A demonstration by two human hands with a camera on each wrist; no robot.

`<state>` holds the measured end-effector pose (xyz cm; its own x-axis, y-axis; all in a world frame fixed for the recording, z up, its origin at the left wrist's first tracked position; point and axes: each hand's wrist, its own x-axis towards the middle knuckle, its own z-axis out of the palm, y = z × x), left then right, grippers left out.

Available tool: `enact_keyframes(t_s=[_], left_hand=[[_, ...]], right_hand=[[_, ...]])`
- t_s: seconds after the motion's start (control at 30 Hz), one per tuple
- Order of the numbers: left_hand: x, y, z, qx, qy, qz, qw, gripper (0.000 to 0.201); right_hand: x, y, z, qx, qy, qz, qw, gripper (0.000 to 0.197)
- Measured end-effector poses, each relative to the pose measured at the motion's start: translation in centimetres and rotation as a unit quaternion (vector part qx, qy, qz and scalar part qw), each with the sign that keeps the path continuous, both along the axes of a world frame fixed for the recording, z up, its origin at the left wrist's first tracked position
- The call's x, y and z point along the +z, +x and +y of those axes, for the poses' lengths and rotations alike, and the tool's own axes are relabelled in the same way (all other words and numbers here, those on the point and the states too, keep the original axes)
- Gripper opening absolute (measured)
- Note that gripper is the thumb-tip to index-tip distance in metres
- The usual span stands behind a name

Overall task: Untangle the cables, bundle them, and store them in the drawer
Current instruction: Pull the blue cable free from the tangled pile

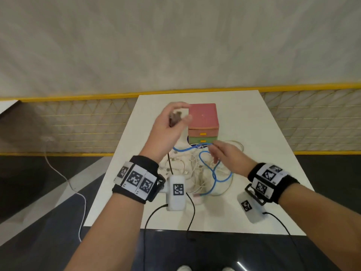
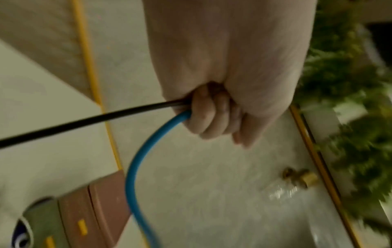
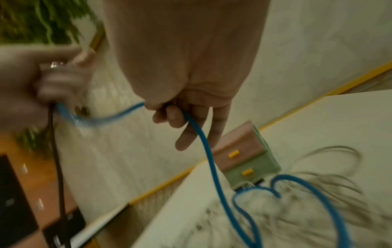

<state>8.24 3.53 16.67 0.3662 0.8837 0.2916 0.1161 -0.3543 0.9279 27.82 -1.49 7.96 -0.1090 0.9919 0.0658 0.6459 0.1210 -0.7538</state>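
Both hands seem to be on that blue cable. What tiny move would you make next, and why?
Probably raise the left hand a little further to draw the blue cable free. That hand grips the blue cable together with a black cable, the right hand pinches the blue one lower down, and its loops still lie over the white cables on the table.

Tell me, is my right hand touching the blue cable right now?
Touching. The right wrist view shows the right hand pinching the blue cable, which runs out between its fingers.
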Motion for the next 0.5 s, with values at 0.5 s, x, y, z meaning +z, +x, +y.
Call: enact_keyframes(t_s=[0.5], left_hand=[[-1.0,0.6,0.3,0.095,0.094,0.159,0.978,0.030]], right_hand=[[4.3,-1.8,1.4,0.066,0.077,-0.004,0.995,0.024]])
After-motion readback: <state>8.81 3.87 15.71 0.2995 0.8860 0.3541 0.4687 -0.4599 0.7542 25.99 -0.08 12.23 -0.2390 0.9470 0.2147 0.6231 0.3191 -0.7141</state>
